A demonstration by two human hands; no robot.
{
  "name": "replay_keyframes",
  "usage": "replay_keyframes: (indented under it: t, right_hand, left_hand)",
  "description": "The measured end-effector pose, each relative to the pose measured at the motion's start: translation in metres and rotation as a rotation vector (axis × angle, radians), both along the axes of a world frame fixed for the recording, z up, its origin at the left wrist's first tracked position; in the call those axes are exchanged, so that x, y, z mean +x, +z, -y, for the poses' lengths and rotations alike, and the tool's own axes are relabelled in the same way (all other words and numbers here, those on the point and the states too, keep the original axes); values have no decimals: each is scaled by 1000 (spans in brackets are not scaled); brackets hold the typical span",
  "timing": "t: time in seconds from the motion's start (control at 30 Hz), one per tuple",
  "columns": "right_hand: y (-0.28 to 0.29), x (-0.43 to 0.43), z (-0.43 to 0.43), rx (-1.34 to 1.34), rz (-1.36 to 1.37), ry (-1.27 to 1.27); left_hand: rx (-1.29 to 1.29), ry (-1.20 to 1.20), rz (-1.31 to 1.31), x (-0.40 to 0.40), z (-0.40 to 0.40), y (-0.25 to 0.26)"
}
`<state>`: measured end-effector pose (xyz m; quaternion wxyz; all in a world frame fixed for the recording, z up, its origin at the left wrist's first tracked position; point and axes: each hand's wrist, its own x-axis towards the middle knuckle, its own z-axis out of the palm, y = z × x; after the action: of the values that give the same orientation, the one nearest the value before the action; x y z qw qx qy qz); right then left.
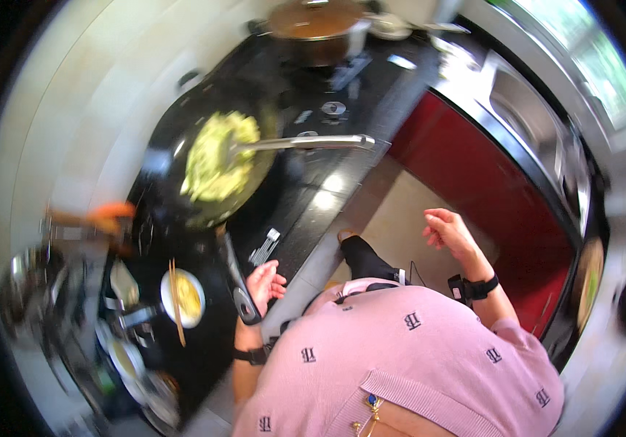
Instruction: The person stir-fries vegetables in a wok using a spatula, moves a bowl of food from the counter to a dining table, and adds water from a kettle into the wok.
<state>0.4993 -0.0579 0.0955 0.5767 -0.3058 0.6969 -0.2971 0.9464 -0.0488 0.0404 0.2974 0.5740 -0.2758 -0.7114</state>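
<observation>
Shredded pale-green vegetable (220, 158) lies in a dark wok (266, 183) on the stove. A metal spatula (313, 142) rests in it, its handle pointing right over the rim. My left hand (266, 287) is beside the wok's black handle (236, 278), fingers loosely curled and not wrapped around it; whether it touches the handle is unclear. My right hand (447, 232) hangs over the floor, fingers part bent, with nothing in it. Left of the wok handle, a white bowl (198, 317) holds yellow food, with wooden chopsticks (175, 306) across it.
A lidded brown pot (316, 33) stands at the back of the stove. A steel sink (526, 117) sits in the counter at the right, above red cabinets (482, 180). Bowls and plates (127, 363) are at the lower left, near an orange-handled item (114, 210) by the wall.
</observation>
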Motion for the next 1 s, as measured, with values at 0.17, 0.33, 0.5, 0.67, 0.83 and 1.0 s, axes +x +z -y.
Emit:
replay_keyframes:
  t: [0.17, 0.33, 0.5, 0.67, 0.83, 1.0]
  right_hand:
    - [-23, 23, -162, 142, -85, -303]
    - [-18, 36, -343, 154, -287, -730]
    - [-61, 6, -500, 142, -790, -1472]
    - [-48, 13, -651, 315, -1316, -2146]
    - [-11, -14, -781, 443, -1734, -2448]
    - [-4, -37, -819, -641, -1056, -2465]
  left_hand:
    - [-41, -308, -19, -28, -2, 3]
    - [23, -630, 12, -63, -28, -6]
    - [-45, -851, -58, -140, -43, 0]
    - [-77, -975, -56, -189, -68, 12]
    - [-56, -971, -50, -257, -118, 22]
    - [-241, -1175, -24, -339, -169, 45]
